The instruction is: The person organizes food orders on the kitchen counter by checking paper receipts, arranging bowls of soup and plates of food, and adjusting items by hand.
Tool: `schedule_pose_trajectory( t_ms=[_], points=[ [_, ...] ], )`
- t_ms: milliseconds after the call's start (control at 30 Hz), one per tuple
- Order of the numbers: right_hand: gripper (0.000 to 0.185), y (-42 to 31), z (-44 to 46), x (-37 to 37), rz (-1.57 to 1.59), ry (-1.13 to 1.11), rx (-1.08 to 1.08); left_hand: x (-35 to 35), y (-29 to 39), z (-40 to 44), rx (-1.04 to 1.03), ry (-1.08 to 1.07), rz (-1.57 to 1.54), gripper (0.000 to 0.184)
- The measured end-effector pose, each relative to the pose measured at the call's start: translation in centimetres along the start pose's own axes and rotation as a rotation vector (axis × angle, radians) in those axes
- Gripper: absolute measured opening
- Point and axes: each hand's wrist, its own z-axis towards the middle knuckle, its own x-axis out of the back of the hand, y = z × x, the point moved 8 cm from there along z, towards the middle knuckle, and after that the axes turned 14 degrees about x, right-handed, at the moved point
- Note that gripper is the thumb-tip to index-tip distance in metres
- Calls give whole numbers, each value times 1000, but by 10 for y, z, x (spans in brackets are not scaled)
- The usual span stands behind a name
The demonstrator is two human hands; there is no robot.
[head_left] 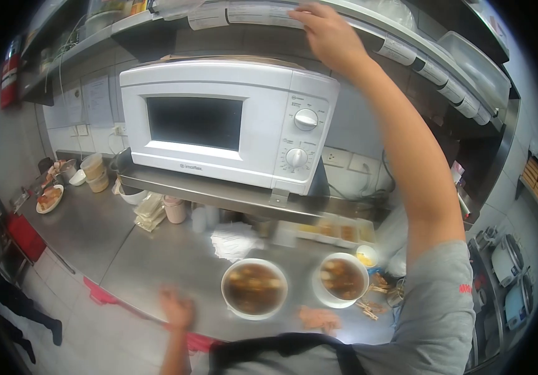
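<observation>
My right hand (331, 39) is raised to the shelf edge above the microwave (197, 115). Its fingertips pinch the right end of a printed paper slip (259, 14) there. Low on the left, my left hand (177, 309) hovers by the front edge of the steel counter (134, 265), smeared by motion and apart from the bowls. Right of it stands a white bowl (254, 289) of brown soup with pale chunks. A second, smaller soup bowl (344, 279) stands further right. Between them, nearer me, lies a blurred pinkish-orange item (319, 319) I cannot make out.
Crumpled white paper (234, 242) lies behind the bowls, near a tray of food containers (337, 230). Wooden clothespins (371, 307) lie at the right. A plate of food (50, 199) and plastic tubs (95, 173) stand far left. Another person's legs (25, 306) show at the left.
</observation>
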Motion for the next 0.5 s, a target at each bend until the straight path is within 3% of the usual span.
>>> schedule_pose_trajectory(
  t_ms=[100,200,500],
  points=[
    [34,7,6,-18,-251,-5,71,3,0,-1,29,-5,-24,64],
    [28,15,-9,-7,-207,-35,37,3,0,0,15,12,-25,63],
    [43,56,-62,27,-285,-206,-78,0,2,0,-37,13,3,65]
  ],
)
